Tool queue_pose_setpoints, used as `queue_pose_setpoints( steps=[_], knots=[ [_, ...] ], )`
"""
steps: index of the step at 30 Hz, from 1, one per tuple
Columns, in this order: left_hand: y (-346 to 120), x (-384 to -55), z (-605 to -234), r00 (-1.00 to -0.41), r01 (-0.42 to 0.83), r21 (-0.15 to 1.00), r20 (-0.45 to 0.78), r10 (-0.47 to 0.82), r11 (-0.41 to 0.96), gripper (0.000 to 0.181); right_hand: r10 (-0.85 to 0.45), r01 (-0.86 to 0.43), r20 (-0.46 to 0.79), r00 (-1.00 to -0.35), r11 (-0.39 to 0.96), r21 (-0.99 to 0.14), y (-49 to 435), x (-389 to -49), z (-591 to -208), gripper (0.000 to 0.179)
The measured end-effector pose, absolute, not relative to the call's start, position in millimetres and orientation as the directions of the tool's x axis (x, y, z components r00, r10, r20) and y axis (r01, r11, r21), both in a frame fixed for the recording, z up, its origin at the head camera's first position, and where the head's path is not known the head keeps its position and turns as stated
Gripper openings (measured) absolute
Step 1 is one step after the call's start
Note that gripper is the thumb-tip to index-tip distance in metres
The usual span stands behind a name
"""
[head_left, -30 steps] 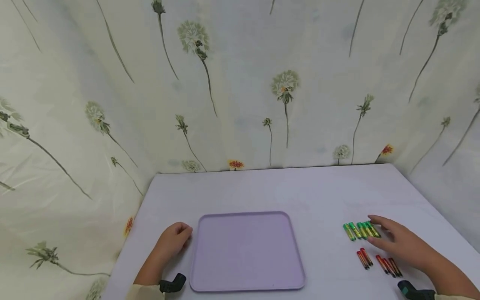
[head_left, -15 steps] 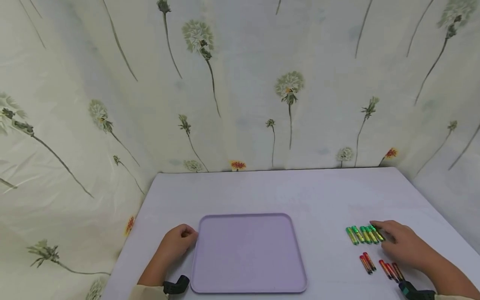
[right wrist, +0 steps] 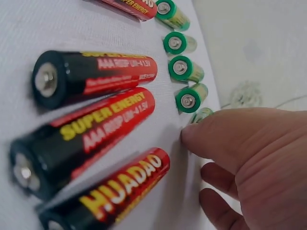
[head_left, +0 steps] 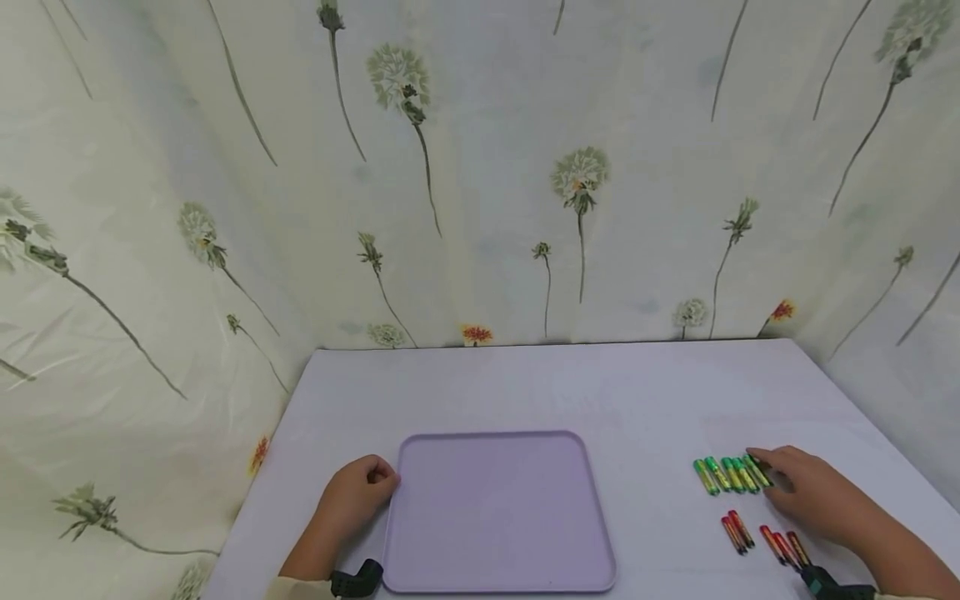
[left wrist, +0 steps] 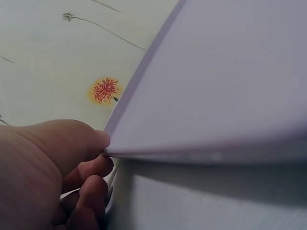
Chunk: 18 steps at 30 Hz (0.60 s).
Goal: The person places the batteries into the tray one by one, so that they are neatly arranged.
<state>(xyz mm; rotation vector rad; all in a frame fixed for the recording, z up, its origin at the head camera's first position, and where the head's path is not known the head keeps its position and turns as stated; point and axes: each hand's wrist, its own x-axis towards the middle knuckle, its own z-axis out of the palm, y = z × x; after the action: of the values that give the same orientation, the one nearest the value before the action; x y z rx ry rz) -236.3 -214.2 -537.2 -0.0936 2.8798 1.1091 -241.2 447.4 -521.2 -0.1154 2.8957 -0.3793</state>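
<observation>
My left hand point(head_left: 354, 498) is at the left rim of a flat lilac tray point(head_left: 498, 512). In the left wrist view, thumb and forefinger pinch the tray's edge point(left wrist: 211, 152). At the right, my right hand point(head_left: 813, 493) has its thumb and forefinger at the two ends of the rightmost green AAA battery point(head_left: 757, 471). That battery point(right wrist: 202, 115) is mostly covered by the thumb in the right wrist view. The other green batteries point(head_left: 723, 475) lie side by side just left of it.
Red and black AAA batteries lie nearer the front: a pair point(head_left: 738, 532) on the left and a group of three point(head_left: 784, 547) beside the right wrist strap point(head_left: 825, 582). The white table point(head_left: 525, 387) ends at a flower-patterned curtain point(head_left: 487, 167).
My left hand has shifted right, from beside the tray to its rim. The right thumb and forefinger have closed in on the rightmost green battery. The head view has shifted slightly.
</observation>
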Motion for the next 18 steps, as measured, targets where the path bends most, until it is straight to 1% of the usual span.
queue_pose_setpoints(
  steps=[6,14,18],
  knots=[
    [-216,-238,-536,-0.997,-0.07,0.678,-0.071,-0.029,0.732,0.014,-0.093,-0.029,-0.235,-0.968,0.965,-0.261,444,-242,-516,0.066],
    [-216,-236,-535,-0.998,-0.055,0.676,-0.063,-0.017,0.735,0.013,-0.062,0.005,-0.241,-0.969,0.963,-0.268,439,-238,-509,0.072],
    [-215,-233,-535,-0.998,-0.048,0.674,-0.054,-0.015,0.737,0.013,-0.053,0.008,-0.223,-0.973,0.964,-0.264,440,-236,-504,0.073]
  ],
)
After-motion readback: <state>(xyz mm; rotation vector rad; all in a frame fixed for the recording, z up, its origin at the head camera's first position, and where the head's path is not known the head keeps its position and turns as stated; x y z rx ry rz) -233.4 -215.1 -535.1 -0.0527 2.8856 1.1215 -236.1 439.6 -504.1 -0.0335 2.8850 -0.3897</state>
